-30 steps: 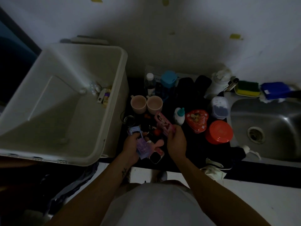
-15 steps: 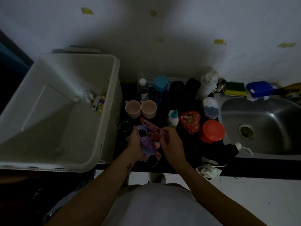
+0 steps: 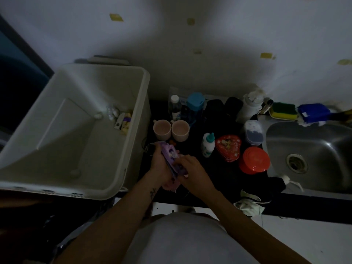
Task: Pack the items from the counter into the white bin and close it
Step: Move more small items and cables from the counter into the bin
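The open white bin [image 3: 131, 149] stands left of the dark counter, with a few small items [image 3: 122, 121] lying in its far right corner. My left hand [image 3: 161, 168] grips a stack of purple and pink flat packets [image 3: 171, 159] just right of the bin's wall. My right hand [image 3: 192, 173] closes on the stack's near end. On the counter stand two pink cups [image 3: 171, 129], a small white bottle [image 3: 208, 144], a red heart tin [image 3: 228, 147], a red lidded tub [image 3: 254, 160], a blue-capped bottle [image 3: 194, 105] and a clear box [image 3: 253, 132].
A steel sink [image 3: 312, 159] lies at the right, with a yellow-green sponge [image 3: 283, 110] and blue cloth [image 3: 313, 112] behind it. A white jar [image 3: 250, 105] and dark pouches [image 3: 222, 109] stand by the wall. Dark cloth hangs over the counter's front edge [image 3: 253, 201].
My right hand has brought the pink packet onto the purple one, and both hands now hold them together as one stack. The view has tilted upward.
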Demonstrator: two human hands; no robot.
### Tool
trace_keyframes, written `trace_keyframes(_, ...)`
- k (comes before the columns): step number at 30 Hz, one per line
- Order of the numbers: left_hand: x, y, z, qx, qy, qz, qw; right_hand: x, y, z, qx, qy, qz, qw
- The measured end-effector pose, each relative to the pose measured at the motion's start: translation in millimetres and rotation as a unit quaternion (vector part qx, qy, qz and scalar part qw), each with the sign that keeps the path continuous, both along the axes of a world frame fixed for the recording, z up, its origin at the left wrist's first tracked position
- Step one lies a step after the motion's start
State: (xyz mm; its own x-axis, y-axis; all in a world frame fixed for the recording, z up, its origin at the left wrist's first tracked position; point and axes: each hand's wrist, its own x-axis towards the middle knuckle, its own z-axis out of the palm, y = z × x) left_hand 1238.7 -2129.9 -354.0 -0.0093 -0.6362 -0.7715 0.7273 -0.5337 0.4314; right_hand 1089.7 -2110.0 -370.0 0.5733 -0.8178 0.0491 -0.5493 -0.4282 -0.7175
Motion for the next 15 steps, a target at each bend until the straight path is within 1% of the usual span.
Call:
trace_keyframes(4, 4.6, 2.2, -2.6, -0.01, -0.03, 0.008, 0.999, 1.7, -3.1, -0.7, -0.003, 0.001, 0.017, 1.0)
trace_keyframes(9, 6.3, 0.1, -7.5, -0.029, -0.075, -0.007, 0.997, 4.0, -2.9, -1.7, 0.004, -0.01, 0.037, 0.999)
trace_keyframes(13, 4.1, -7.7, -7.6, 0.001, -0.058, 0.003, 0.998, 1.7, -2.2, -6.2, 0.017, -0.019, 0.04, 0.999)
trace_keyframes(15, 3.9, -9.1, -10.5, 0.01, -0.043, -0.006, 0.999, -0.4, -2.9, -7.4, -0.005, -0.016, 0.036, 0.999)
